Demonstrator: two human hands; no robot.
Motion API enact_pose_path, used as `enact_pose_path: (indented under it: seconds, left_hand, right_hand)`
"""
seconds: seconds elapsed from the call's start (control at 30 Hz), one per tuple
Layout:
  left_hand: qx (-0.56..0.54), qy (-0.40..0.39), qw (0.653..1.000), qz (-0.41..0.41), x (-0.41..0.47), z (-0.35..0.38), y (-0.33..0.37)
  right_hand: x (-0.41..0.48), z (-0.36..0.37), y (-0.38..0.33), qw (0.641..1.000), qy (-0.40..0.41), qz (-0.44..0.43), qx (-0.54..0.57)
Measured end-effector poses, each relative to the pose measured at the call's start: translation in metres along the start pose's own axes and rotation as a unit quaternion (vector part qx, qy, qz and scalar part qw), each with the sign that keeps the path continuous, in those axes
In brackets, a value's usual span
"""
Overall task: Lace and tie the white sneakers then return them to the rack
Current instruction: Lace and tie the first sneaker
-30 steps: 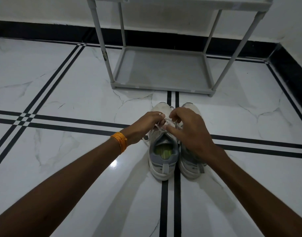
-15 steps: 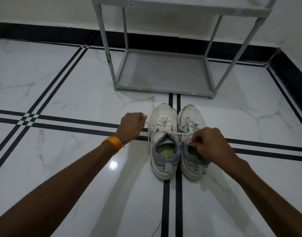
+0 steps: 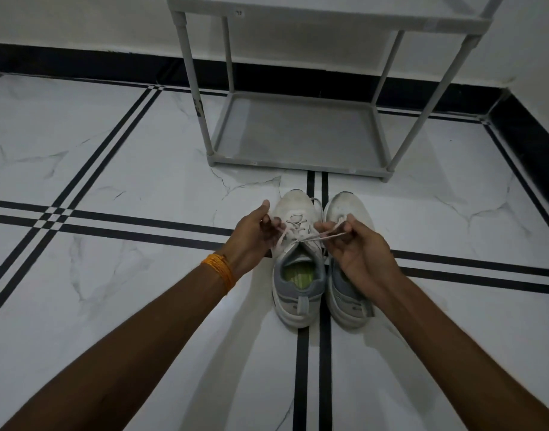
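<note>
Two white sneakers stand side by side on the floor, toes pointing away from me. The left sneaker has a grey collar and a green insole. The right sneaker is partly covered by my right hand. My left hand pinches one end of the left sneaker's white lace at the shoe's left side. My right hand grips the other lace end, stretched over the right shoe. The lace runs taut between both hands across the tongue.
A grey shoe rack stands on the floor just beyond the sneakers, its bottom shelf bare and an upper shelf at the top edge. Its legs rise at the corners. White marble floor with black stripes; a black skirting wall lies behind and to the right.
A second ago both hands were bunched over the left shoe's laces. They pulled apart sideways with the lace ends, and have now come a little closer together, still holding the lace.
</note>
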State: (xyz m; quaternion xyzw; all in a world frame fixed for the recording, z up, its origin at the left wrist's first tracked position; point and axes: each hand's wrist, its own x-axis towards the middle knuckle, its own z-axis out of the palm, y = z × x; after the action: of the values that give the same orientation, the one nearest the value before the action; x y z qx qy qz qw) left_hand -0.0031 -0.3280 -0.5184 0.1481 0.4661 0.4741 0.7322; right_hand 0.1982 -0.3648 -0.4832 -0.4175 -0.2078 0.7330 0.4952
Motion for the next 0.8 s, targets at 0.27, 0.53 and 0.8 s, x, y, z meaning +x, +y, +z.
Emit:
enact_pose_path:
  seconds: [0.27, 0.53, 0.8]
  left_hand:
    - [0.023, 0.08, 0.996, -0.023, 0.011, 0.01, 0.001]
    - [0.306, 0.115, 0.934, 0.146, 0.003, 0.002, -0.004]
    - [0.674, -0.043, 0.629, 0.386, 0.002, -0.02, -0.005]
  right_hand:
    - [0.037, 0.002, 0.022, 0.97, 0.16, -0.038, -0.178]
    - [0.019, 0.003, 0.013, 0.968, 0.158, 0.002, -0.195]
    - [-0.031, 0.028, -0.006, 0.708, 0.185, -0.221, -0.645]
